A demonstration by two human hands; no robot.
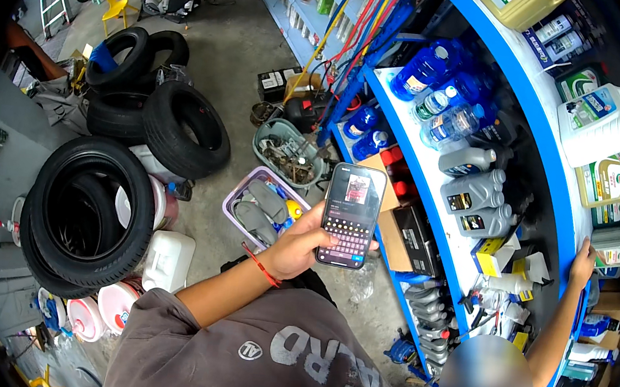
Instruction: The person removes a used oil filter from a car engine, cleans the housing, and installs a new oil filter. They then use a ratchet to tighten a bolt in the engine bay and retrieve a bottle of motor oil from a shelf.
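A smartphone with a lit screen lies in my left hand, facing up. My left thumb touches the lower left of its screen, where a keyboard is displayed. Fingertips show past the phone's right side, and the other fingers are hidden behind it. A red band circles my left wrist. Over to the right, my right hand is closed on the edge of a blue-and-white shelf, beside a grey-green jug. A blurred round patch covers the area near my right upper arm.
Black tires are stacked at the left, near a white jerrycan and lidded buckets. A lilac basin and a grey tub of metal parts stand on the floor ahead. Blue bottles and grey bottles fill the shelves.
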